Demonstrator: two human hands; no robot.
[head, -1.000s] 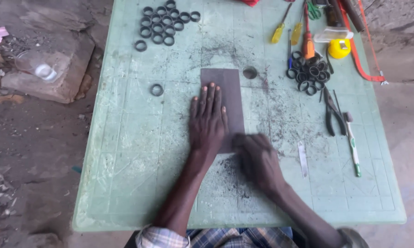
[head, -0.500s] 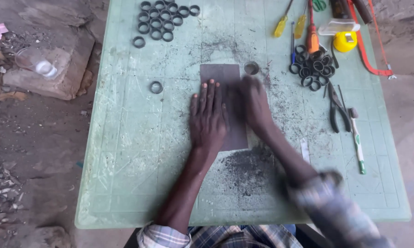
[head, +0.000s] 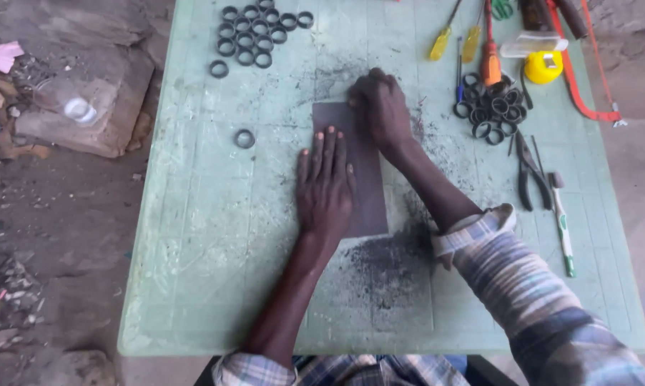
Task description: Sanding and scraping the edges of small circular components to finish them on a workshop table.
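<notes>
A dark grey abrasive sheet [head: 369, 207] lies flat in the middle of the pale green table [head: 194, 236]. My left hand [head: 326, 182] rests palm down on it with the fingers straight and slightly spread, pinning it. My right hand [head: 380, 107] sits at the sheet's far edge with the knuckles up and the fingers curled under. Whatever is beneath those fingers is hidden. Dark dust [head: 387, 264] is scattered on the table near the sheet's near edge.
A single black ring [head: 244, 139] lies left of the sheet. Several rings [head: 254, 36] cluster at the far left, another pile of rings [head: 490, 111] at the right. Screwdrivers [head: 442, 39], a yellow tape measure [head: 544, 68], pliers [head: 528, 171] and a pen [head: 562, 229] line the right side.
My right hand has slid from the near end of the sheet up along it to the far edge. The left hand has stayed flat on the sheet.
</notes>
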